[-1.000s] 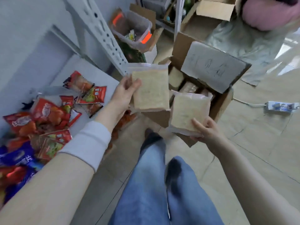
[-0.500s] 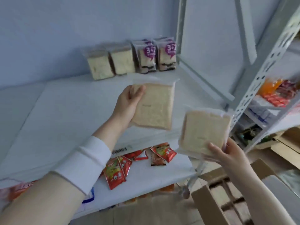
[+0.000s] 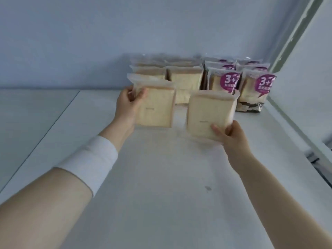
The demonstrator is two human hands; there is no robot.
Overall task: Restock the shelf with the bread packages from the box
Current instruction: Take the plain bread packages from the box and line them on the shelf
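My left hand (image 3: 128, 106) grips a clear-wrapped bread package (image 3: 155, 106) by its upper left corner, held upright just above the white shelf (image 3: 161, 177). My right hand (image 3: 231, 135) holds a second bread package (image 3: 208, 114) from its lower right corner, beside the first. Both sit just in front of the rows of plain bread packages (image 3: 185, 79) standing at the back of the shelf. The box is out of view.
Bread packages with purple "3+" labels (image 3: 256, 88) stand in rows at the back right, against the shelf's side panel (image 3: 305, 87). A grey upright post (image 3: 294, 33) rises at the right. A blue-grey wall closes the back. A lower surface (image 3: 27, 123) lies to the left.
The view has swung from the box on the floor up to the shelf. Both hands have carried their bread packages forward over the shelf, close to the rows at the back.
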